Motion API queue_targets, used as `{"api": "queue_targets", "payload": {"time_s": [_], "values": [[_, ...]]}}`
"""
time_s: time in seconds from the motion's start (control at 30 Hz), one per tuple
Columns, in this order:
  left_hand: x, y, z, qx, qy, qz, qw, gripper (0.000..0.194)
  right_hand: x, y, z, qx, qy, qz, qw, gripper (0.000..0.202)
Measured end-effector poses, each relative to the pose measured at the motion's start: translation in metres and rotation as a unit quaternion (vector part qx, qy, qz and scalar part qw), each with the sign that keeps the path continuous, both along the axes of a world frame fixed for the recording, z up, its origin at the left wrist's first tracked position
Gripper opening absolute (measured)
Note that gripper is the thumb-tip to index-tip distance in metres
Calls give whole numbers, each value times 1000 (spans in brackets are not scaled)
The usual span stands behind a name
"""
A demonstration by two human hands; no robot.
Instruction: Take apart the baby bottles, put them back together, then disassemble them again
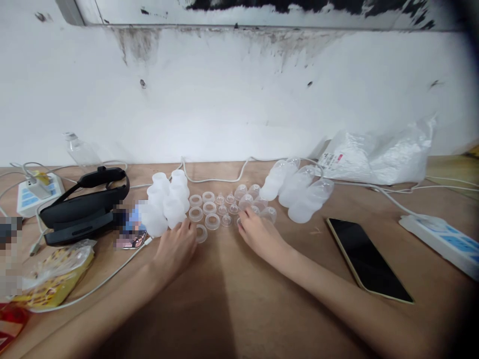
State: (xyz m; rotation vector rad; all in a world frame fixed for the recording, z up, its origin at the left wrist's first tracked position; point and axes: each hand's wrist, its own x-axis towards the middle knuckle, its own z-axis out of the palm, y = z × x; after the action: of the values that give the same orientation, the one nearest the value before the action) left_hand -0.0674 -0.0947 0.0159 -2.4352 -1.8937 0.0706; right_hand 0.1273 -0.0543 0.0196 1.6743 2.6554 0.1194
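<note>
My left hand rests with curled fingers at the front of a cluster of frosted white bottles. Beside it lies a translucent collar ring; whatever its fingers hold is hidden. Several more rings lie in rows to the right, followed by small clear teats. Over a group of clear domed caps reaches my right hand, its thumb and fingers closed around the edge of one cap, partly covered. Farther right, several frosted, clear-ended containers lean in rows.
A black phone and power strip lie right. A plastic bag sits against the wall. At left are a black headset-like device, another power strip, a clear bottle, a yellow packet and white cables.
</note>
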Motion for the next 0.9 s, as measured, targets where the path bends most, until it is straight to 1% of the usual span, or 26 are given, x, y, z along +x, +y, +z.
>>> {"api": "queue_targets", "payload": {"time_s": [0.2, 0.5, 0.63, 0.7, 0.77, 0.83, 0.9], "values": [[0, 4, -7, 12, 3, -17, 1000, 26, -11, 7, -10, -10, -9, -3, 1000, 26], [-1, 13, -15, 22, 16, -26, 999, 20, -11, 17, -15, -7, -1, -3, 1000, 22], [-2, 15, -17, 33, 23, -29, 999, 19, -11, 13, -13, 8, 3, -5, 1000, 22], [-3, 16, -18, 41, 25, -30, 998, 19, -8, 5, -8, 19, 7, -5, 1000, 26], [-3, 17, -20, 47, 25, -31, 998, 19, 0, -3, 2, 49, 20, -1, 999, 30], [-3, 18, -21, 51, 24, -31, 998, 20, 14, -11, 16, 102, 45, -5, 994, 31], [-3, 18, -21, 53, 22, -32, 998, 21, 33, -14, 32, 170, 72, -37, 982, 30]]}}
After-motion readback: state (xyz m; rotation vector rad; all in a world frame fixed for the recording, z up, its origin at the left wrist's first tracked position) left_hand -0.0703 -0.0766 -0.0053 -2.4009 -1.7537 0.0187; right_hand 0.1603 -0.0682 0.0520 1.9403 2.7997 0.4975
